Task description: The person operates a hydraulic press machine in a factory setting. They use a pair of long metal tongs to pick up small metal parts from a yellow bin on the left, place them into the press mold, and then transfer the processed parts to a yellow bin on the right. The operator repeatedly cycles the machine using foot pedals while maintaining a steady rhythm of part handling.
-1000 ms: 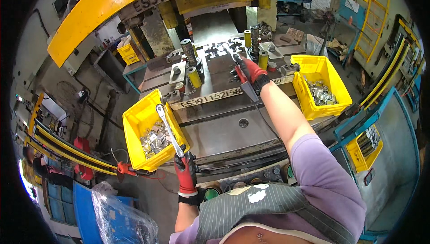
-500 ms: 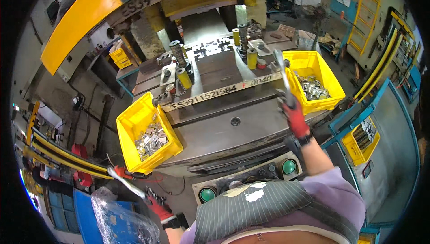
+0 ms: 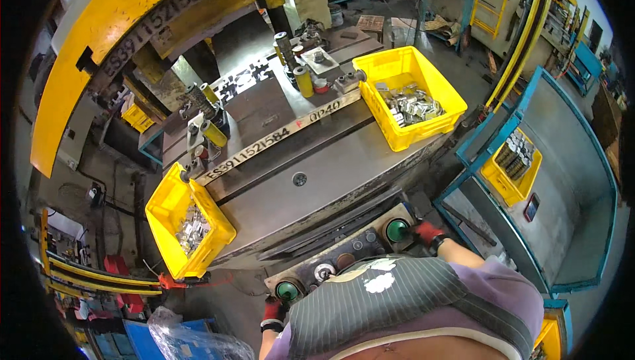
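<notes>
My left hand [image 3: 274,308], in a red and dark glove, is at the outer side of the left green button [image 3: 287,291]; its fingers are mostly hidden. At the other end of the control panel [image 3: 357,244], my gloved right hand [image 3: 425,232] reaches its dark fingertips to the edge of the right green button [image 3: 397,230]. Those fingers look stretched out, with nothing visible in them. Whether either button is pressed down I cannot tell. Beyond the panel, flat pieces with cut-out shapes [image 3: 245,81] lie on the press bed between die posts.
Yellow bins of small metal parts stand at the left [image 3: 221,231] and right [image 3: 456,110] of the press table [image 3: 264,204]. The yellow press frame [image 3: 63,95] arches overhead. To the right, a blue-edged metal stand [image 3: 569,228] holds another yellow bin [image 3: 493,178] and a phone [image 3: 531,207].
Both hands have come down to the button panel, the right from beside the right bin, the left from the lower left. Long shiny strips seen at both hands are out of sight. The view has turned.
</notes>
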Tool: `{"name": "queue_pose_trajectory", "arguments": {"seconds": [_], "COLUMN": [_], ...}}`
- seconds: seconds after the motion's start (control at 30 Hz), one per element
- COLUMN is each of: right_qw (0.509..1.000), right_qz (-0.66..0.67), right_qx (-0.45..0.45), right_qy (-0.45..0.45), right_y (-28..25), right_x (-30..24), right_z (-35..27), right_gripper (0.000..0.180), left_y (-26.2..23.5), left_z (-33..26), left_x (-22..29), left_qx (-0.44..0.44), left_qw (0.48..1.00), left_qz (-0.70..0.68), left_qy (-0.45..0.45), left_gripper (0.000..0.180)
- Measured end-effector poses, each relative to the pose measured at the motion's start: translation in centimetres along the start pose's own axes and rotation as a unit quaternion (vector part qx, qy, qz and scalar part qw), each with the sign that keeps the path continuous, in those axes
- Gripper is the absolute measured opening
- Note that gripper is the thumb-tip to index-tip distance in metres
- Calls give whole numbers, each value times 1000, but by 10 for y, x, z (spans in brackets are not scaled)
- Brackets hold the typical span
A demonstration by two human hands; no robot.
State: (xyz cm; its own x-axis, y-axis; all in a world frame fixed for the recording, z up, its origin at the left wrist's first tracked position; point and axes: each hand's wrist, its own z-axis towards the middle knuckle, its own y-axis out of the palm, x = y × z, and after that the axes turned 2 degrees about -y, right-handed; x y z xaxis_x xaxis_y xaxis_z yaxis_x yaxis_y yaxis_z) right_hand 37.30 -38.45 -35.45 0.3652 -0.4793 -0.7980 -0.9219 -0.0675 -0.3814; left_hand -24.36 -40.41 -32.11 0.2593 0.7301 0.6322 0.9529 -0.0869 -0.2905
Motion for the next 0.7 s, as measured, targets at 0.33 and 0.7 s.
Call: {"name": "queue_pose_trajectory", "arguments": {"seconds": [0.33,0.7], "right_qw": [995,999], "right_qz": [22,34], "right_qx": [52,17], "right_qy": [82,-32], "right_y": [15,2], "right_x": [-3,-20], "right_z": [26,26], "right_gripper": [40,14], "left_y": [20,19], "left_z": [-36,2], "left_x": [58,8], "left_qx": [99,138], "left_qw": [992,978], "left_qz": [-38,-147], "left_qy": [66,63], "left_gripper": [31,33]}}
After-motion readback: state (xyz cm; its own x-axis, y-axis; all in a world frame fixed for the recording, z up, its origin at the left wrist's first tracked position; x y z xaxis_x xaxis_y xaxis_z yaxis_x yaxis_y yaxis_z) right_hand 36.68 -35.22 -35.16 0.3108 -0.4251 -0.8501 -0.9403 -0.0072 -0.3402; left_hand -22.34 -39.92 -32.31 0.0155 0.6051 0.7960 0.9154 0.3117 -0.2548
